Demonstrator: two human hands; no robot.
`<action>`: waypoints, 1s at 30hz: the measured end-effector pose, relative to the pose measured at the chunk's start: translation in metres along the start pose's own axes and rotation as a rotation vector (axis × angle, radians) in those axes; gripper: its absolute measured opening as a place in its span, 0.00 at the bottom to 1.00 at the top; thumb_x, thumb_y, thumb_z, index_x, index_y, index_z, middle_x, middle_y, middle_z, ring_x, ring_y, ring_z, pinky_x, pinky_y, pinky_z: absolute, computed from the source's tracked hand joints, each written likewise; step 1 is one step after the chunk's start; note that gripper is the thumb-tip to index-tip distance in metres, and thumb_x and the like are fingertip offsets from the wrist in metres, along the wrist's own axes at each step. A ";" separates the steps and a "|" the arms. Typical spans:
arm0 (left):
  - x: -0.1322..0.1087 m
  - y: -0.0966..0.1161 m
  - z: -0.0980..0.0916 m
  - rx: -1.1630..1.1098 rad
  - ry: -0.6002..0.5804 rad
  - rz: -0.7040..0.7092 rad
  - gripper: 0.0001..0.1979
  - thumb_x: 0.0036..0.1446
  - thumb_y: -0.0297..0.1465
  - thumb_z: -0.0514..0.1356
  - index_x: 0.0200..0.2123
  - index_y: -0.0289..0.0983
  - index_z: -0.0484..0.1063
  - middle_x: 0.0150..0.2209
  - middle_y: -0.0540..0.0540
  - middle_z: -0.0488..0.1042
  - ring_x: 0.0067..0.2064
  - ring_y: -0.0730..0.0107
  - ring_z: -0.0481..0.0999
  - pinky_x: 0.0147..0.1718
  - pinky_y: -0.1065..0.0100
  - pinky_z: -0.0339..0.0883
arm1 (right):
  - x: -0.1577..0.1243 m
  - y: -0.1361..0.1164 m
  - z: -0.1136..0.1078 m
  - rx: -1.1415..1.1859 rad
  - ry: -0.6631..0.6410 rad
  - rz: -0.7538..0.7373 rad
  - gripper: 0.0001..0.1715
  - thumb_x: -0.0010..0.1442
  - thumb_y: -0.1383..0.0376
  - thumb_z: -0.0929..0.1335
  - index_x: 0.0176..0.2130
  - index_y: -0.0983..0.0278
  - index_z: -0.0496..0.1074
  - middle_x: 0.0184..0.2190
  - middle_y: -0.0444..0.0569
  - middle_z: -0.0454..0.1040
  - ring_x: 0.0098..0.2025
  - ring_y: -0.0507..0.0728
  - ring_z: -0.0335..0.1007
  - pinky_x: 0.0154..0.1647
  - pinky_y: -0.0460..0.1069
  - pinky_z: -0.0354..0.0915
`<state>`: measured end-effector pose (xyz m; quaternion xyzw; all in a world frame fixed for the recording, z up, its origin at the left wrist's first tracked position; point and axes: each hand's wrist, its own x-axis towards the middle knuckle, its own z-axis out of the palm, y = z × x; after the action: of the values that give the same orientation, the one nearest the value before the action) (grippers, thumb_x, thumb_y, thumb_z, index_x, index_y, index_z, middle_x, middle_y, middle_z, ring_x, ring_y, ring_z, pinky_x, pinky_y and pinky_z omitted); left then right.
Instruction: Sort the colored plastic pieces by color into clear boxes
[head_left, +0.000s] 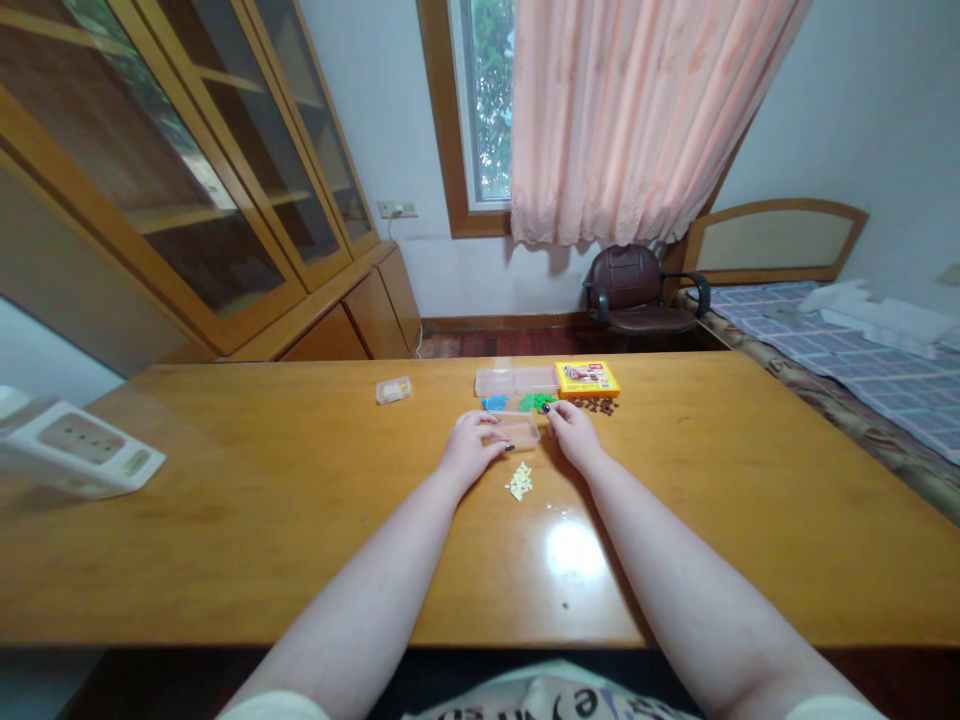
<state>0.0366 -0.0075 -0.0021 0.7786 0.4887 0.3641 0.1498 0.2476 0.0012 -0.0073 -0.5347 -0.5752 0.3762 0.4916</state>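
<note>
A small clear plastic box (523, 431) sits on the table in front of me. My left hand (474, 446) grips its left end, with the thumb at the near side and the fingers over the far side. Beyond the box lie a pile of small blue pieces (495, 403) and a pile of green pieces (541, 401). At the box's right, beside the green pile, my right hand (574, 436) has thumb and finger pinched together; whatever is between them is too small to make out. Brown pieces (598, 405) lie past that hand. Nearer to me is a pile of pale yellow pieces (519, 482).
Behind the piles lies a clear plastic tray (516, 381), with a yellow box (587, 379) to its right. A small clear container (394, 390) stands farther left. A white device (82, 445) occupies the table's left side. Beyond the table is a brown chair (630, 285).
</note>
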 end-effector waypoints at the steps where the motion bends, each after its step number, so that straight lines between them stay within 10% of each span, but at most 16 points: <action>1: 0.000 0.001 0.001 0.012 -0.025 -0.007 0.03 0.45 0.28 0.69 0.26 0.42 0.79 0.40 0.48 0.73 0.46 0.64 0.70 0.51 0.58 0.63 | -0.001 -0.001 0.001 -0.045 -0.041 -0.010 0.16 0.56 0.52 0.62 0.27 0.62 0.65 0.16 0.39 0.63 0.20 0.51 0.58 0.24 0.46 0.55; 15: -0.002 0.015 -0.019 0.187 -0.196 -0.013 0.05 0.54 0.35 0.63 0.32 0.43 0.79 0.40 0.48 0.77 0.46 0.63 0.69 0.49 0.60 0.59 | -0.014 -0.016 -0.012 -0.376 -0.535 -0.079 0.10 0.50 0.60 0.69 0.29 0.66 0.75 0.17 0.39 0.61 0.21 0.48 0.53 0.23 0.44 0.49; 30: 0.000 0.017 -0.020 0.270 -0.262 -0.001 0.07 0.56 0.33 0.59 0.35 0.43 0.79 0.34 0.47 0.77 0.40 0.64 0.68 0.42 0.63 0.61 | -0.023 -0.035 -0.017 -0.669 -0.655 -0.108 0.12 0.47 0.65 0.67 0.33 0.60 0.79 0.27 0.44 0.78 0.27 0.51 0.69 0.28 0.44 0.58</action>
<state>0.0333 -0.0186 0.0218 0.8322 0.5097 0.1904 0.1065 0.2540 -0.0282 0.0264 -0.4864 -0.8166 0.2928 0.1039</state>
